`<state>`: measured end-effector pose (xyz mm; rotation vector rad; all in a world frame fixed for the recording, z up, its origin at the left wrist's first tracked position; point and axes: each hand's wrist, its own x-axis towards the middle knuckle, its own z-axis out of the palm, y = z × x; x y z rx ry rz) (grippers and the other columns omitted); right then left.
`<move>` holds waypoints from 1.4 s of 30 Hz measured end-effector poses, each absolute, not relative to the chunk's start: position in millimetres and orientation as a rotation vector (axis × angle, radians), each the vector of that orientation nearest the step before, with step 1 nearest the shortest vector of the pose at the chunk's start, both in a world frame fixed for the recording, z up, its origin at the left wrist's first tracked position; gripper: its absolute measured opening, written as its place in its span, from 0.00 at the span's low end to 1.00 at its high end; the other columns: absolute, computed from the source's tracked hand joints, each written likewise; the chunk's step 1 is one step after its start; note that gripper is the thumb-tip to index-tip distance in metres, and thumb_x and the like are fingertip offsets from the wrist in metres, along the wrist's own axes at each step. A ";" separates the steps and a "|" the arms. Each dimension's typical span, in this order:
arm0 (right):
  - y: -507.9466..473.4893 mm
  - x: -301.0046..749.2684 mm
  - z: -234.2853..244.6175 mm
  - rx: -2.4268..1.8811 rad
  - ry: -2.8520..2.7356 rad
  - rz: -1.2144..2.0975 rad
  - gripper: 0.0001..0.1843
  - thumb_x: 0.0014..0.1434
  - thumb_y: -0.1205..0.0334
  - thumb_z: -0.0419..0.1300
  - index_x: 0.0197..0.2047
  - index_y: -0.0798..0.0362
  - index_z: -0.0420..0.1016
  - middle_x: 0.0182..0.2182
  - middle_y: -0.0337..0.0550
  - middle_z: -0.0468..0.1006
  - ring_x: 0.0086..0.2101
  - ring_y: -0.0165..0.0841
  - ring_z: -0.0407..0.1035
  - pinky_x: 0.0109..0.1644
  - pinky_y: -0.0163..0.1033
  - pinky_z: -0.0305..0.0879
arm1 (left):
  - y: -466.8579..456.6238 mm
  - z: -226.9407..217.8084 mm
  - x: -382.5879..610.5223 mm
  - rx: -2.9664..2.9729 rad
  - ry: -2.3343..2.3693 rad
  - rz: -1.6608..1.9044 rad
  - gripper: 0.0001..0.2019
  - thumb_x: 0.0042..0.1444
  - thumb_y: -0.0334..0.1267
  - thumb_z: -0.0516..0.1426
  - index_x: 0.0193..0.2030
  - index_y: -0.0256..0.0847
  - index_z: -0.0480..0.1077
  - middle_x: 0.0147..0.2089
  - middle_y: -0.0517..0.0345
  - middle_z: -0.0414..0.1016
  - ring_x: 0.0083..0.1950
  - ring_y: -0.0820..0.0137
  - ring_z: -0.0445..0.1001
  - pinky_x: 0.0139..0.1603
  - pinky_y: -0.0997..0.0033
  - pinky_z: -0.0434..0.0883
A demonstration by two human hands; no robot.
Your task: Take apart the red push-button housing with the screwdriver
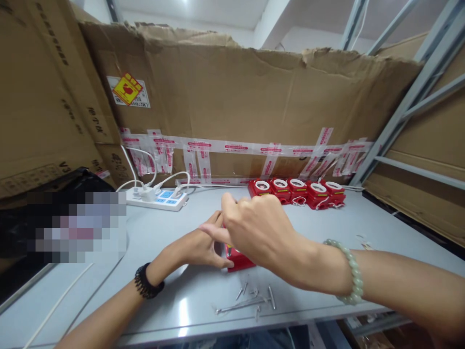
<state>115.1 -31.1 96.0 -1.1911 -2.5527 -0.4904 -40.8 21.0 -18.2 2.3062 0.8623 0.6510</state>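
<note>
My left hand (203,246) grips the left side of a small red box-shaped device (242,262) on the table, thumb near its front corner. Above the device is my right hand (263,235), its fingers curled closed and its thumb pointing left. Whatever lies inside those curled fingers is hidden, and the hand covers most of the device's top. In front of the device lie several small metal pins or screws and a thin metal rod (241,305).
Several similar red devices with white rings (298,183) stand at the back right. A white power strip (160,198) with plugged-in cables sits at the back left. Cardboard (225,92) walls the back. A black plastic bag (83,182) is at left, a metal shelf frame (395,92) at right.
</note>
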 end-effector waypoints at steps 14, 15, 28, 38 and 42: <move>-26.3 99.3 112.1 -1.354 -2.615 -0.512 0.14 0.54 0.65 0.59 0.18 0.54 0.67 0.15 0.44 0.67 0.18 0.31 0.62 0.21 0.35 0.47 | 28.9 -28.8 -41.6 2.480 0.862 0.568 0.39 0.41 0.46 0.64 0.61 0.44 0.57 0.57 0.49 0.66 0.52 0.49 0.68 0.52 0.50 0.68; -27.9 100.3 113.9 -1.361 -2.629 -0.530 0.13 0.53 0.65 0.59 0.18 0.54 0.68 0.15 0.44 0.67 0.19 0.31 0.62 0.20 0.35 0.46 | 28.6 -28.2 -41.2 2.487 0.864 0.583 0.41 0.41 0.46 0.65 0.62 0.44 0.55 0.60 0.48 0.63 0.55 0.47 0.65 0.53 0.49 0.67; -20.8 130.5 124.2 -0.710 -2.956 -0.255 0.04 0.56 0.71 0.52 0.32 0.57 0.67 0.23 0.40 0.69 0.22 0.27 0.55 0.23 0.35 0.47 | 26.6 -24.0 -40.9 2.513 0.859 0.504 0.34 0.43 0.50 0.64 0.57 0.44 0.62 0.51 0.49 0.70 0.53 0.47 0.68 0.56 0.46 0.64; -27.6 117.6 127.6 -1.074 -2.921 -0.487 0.06 0.53 0.71 0.59 0.25 0.55 0.69 0.20 0.42 0.69 0.20 0.30 0.59 0.23 0.37 0.44 | 26.6 -24.2 -40.2 2.495 0.878 0.540 0.41 0.42 0.49 0.65 0.61 0.44 0.54 0.54 0.49 0.66 0.56 0.48 0.64 0.58 0.46 0.62; -20.9 130.0 125.4 -0.730 -2.984 -0.403 0.06 0.56 0.73 0.54 0.30 0.56 0.68 0.23 0.39 0.69 0.20 0.28 0.54 0.24 0.37 0.48 | 27.6 -25.6 -40.9 2.490 0.851 0.554 0.41 0.42 0.50 0.65 0.62 0.43 0.54 0.55 0.47 0.66 0.56 0.49 0.65 0.61 0.45 0.58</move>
